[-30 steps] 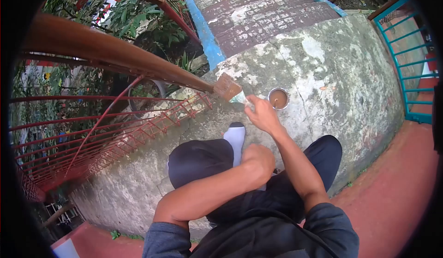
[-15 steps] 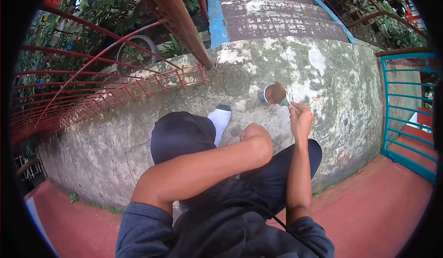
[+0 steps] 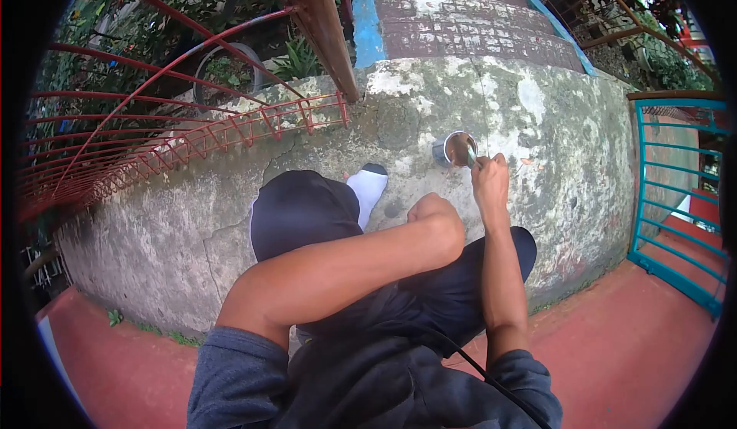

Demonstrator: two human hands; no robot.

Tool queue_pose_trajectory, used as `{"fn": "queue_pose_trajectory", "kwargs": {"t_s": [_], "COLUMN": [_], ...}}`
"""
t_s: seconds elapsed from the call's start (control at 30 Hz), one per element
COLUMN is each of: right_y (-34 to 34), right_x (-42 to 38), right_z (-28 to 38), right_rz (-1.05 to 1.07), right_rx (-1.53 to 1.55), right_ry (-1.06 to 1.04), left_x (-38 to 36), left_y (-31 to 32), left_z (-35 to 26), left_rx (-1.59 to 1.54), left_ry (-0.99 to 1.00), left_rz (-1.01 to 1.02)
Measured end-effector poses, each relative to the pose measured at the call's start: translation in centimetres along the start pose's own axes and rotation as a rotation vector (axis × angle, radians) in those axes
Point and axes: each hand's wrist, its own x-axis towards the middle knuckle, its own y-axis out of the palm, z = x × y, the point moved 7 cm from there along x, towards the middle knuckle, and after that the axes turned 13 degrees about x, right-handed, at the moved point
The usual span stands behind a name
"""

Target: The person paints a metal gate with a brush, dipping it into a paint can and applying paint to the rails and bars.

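A small can (image 3: 441, 152) with brown contents stands on the weathered concrete ledge. My right hand (image 3: 491, 183) is closed on the handle of a brush (image 3: 473, 155), whose bristle end is inside the can's mouth. Bent across my body, my left arm ends in my left hand (image 3: 434, 208), curled near my right knee; its fingers are mostly hidden from view. A foot in a white sock (image 3: 370, 191) rests on the concrete, left of the can.
Red metal railing (image 3: 230, 129) and a brown post (image 3: 326, 37) stand at the left. Painted steps (image 3: 476, 26) rise ahead between blue edges. A teal gate (image 3: 679, 191) is at the right. Red floor (image 3: 606, 344) lies below the ledge.
The brush has moved down and tilted, its bristles passing from over the can's rim into its mouth. My right hand has turned and shifted slightly left. The view has shifted slightly.
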Motion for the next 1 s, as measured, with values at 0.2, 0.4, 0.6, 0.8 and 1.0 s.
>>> {"fn": "queue_pose_trajectory", "kwargs": {"t_s": [0.2,0.4,0.6,0.8,1.0], "right_y": [1.5,3.6,5.1,3.0,-0.7], "right_x": [2.4,3.9,4.6,3.7,2.0], "right_z": [1.9,0.6,-1.3,0.1,1.5], "right_rz": [0.117,0.129,0.111,0.064,-0.001], "right_rx": [-0.099,-0.066,-0.056,-0.028,-0.012], "right_ry": [0.063,0.117,0.084,0.084,-0.025], "left_x": [-0.4,-0.7,-1.7,-1.9,-0.9], "left_y": [-0.3,-0.5,-0.8,-0.8,-0.7], "left_z": [-0.5,-0.5,0.0,0.0,-0.2], "left_rx": [-0.012,0.007,0.055,0.020,0.005], "left_ry": [0.050,0.069,0.065,0.069,0.075], "left_rz": [0.017,-0.009,-0.034,-0.035,-0.022]}}
